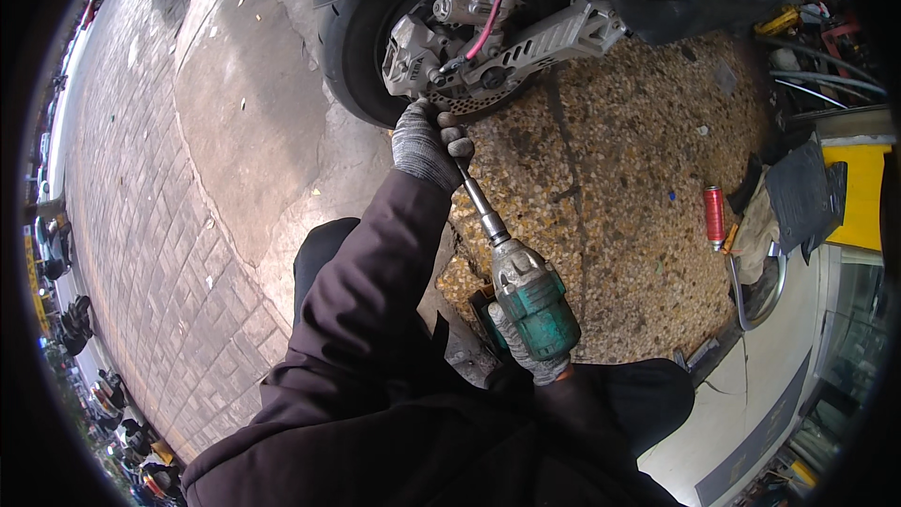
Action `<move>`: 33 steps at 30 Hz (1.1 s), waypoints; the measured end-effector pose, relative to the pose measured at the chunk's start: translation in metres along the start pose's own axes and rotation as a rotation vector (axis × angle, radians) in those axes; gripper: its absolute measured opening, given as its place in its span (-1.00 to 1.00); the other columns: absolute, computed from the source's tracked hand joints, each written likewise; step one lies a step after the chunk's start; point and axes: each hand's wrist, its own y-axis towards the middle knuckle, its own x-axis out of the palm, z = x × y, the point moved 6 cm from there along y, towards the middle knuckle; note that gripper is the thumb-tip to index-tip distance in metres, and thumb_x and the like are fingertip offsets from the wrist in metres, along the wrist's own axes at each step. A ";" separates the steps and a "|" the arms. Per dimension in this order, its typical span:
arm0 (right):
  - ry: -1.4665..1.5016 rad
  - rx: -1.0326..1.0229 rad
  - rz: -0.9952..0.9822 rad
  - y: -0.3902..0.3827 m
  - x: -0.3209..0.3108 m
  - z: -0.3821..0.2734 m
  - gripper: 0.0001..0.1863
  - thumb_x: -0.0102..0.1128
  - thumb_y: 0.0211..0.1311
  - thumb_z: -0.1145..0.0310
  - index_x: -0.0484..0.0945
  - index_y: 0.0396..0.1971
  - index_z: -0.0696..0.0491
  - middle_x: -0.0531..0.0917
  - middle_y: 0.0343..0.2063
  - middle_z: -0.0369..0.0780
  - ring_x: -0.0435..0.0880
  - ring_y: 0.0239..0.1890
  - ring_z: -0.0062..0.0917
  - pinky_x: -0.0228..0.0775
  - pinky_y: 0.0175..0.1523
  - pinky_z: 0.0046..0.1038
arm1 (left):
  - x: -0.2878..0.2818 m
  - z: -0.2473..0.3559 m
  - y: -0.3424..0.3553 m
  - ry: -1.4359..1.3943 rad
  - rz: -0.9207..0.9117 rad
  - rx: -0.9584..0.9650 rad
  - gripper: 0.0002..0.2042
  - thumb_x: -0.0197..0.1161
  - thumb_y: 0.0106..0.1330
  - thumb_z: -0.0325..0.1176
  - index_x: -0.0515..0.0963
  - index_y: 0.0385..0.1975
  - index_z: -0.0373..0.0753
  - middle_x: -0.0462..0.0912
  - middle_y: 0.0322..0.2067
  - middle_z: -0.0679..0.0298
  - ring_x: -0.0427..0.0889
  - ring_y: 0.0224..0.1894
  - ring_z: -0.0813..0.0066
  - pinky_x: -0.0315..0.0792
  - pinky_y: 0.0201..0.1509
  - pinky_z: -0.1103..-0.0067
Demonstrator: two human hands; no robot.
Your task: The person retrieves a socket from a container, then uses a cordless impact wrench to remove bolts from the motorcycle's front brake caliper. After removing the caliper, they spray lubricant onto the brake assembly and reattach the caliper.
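Note:
My left hand, in a grey knit glove, has its fingers curled just below the silver brake caliper and perforated disc of a wheel with a black tyre; what they grip is hidden. Beside those fingers runs a long socket extension from a green-and-silver impact wrench. My gloved right hand grips that wrench by its handle, low in the view. A pink hose and a silver swing arm sit above the disc.
The wheel stands on speckled stone flooring, with paving to the left. At right lie a red spray can, dark cloths, a yellow board and assorted tools. Parked two-wheelers line the far left.

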 end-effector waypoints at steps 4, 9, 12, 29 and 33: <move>0.187 0.137 0.081 -0.003 -0.002 0.004 -0.45 0.28 0.14 0.29 0.33 0.11 0.11 0.52 -0.06 -0.23 0.50 0.00 -0.47 0.39 0.03 -0.44 | 0.000 -0.004 -0.005 0.012 0.014 0.027 -0.84 -0.14 0.35 -0.24 0.31 -0.42 -0.12 0.25 -0.70 0.49 0.13 -0.80 0.69 0.12 -0.82 0.71; 0.493 0.293 0.092 -0.005 -0.009 0.006 -0.48 0.21 0.16 0.36 0.34 0.13 0.09 0.50 0.02 -0.23 0.47 0.08 -0.47 0.31 0.15 -0.42 | 0.003 -0.004 -0.013 0.033 0.016 0.068 -0.83 -0.11 0.33 -0.21 0.36 -0.39 -0.12 0.26 -0.70 0.48 0.16 -0.80 0.68 0.10 -0.79 0.69; 0.451 0.228 0.120 -0.008 -0.014 0.010 -0.46 0.25 0.12 0.41 0.34 0.12 0.11 0.52 0.00 -0.23 0.51 0.01 -0.50 0.38 0.07 -0.48 | 0.007 0.000 -0.019 0.080 0.005 0.095 -0.82 -0.07 0.31 -0.18 0.40 -0.36 -0.11 0.29 -0.69 0.48 0.19 -0.78 0.66 0.13 -0.75 0.67; 1.576 0.538 0.093 0.002 0.000 0.031 -0.51 0.25 0.09 0.42 0.30 0.02 0.18 0.50 -0.43 -0.21 0.51 -0.32 -0.45 0.38 -0.07 -0.28 | 0.033 0.038 -0.041 0.098 -0.377 0.412 -0.66 0.00 0.10 -0.46 0.36 -0.07 -0.25 0.59 -0.33 0.14 0.57 -0.45 0.34 0.51 -0.46 0.46; 1.332 0.610 0.145 0.013 -0.001 0.041 -0.58 0.27 0.10 0.39 0.38 -0.06 0.16 0.54 -0.45 -0.22 0.56 -0.38 -0.44 0.45 -0.14 -0.37 | 0.038 0.008 -0.035 0.164 -0.424 0.064 -0.76 0.07 0.18 -0.36 0.45 -0.17 -0.27 0.56 -0.42 0.26 0.51 -0.48 0.43 0.40 -0.49 0.52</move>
